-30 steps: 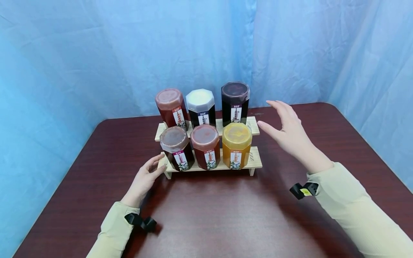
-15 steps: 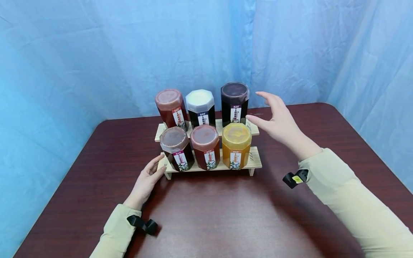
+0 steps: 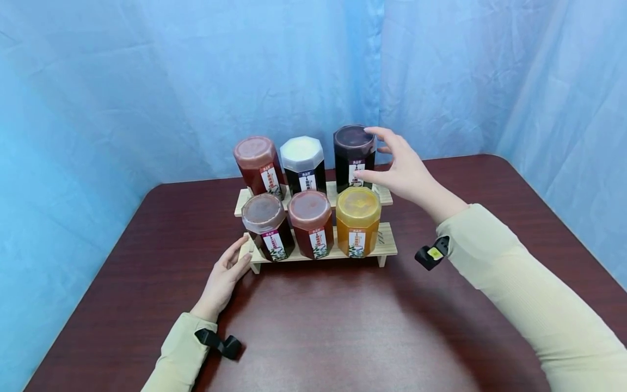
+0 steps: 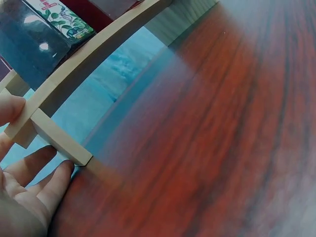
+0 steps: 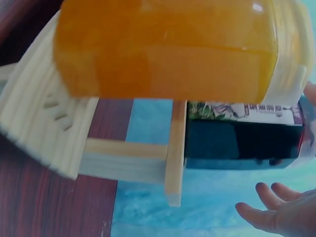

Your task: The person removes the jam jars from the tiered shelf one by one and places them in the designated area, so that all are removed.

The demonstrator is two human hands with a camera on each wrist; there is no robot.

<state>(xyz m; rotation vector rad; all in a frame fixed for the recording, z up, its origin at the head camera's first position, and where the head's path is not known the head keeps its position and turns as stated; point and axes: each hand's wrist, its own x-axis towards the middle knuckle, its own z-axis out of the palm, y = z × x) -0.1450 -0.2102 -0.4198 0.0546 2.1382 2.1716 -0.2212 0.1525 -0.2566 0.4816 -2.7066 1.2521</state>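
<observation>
A two-step light wooden rack (image 3: 388, 239) bears several octagonal jars with lids and white labels. My left hand (image 3: 219, 280) holds the front step's left end, thumb (image 4: 11, 107) on the board and fingers beside the short leg. My right hand (image 3: 404, 169) is at the dark purple jar (image 3: 344, 170) on the back step's right end. Its thumb crosses in front of the label and its index finger overlaps the lid. In the right wrist view, fingers (image 5: 269, 217) stay spread apart from that jar's side. A yellow jar (image 3: 359, 218) stands in front of it.
A red jar (image 3: 257, 163) and a white-lidded dark jar (image 3: 302, 158) share the back step. On the front step stand a brown-lidded jar (image 3: 266, 220) and another red jar (image 3: 310, 218). Blue curtains (image 3: 220, 81) hang behind the dark red table (image 3: 313, 326).
My right hand has moved left from beside the rack to the dark purple jar, fingers spread. My left hand stays at the rack's end. The jars keep their places.
</observation>
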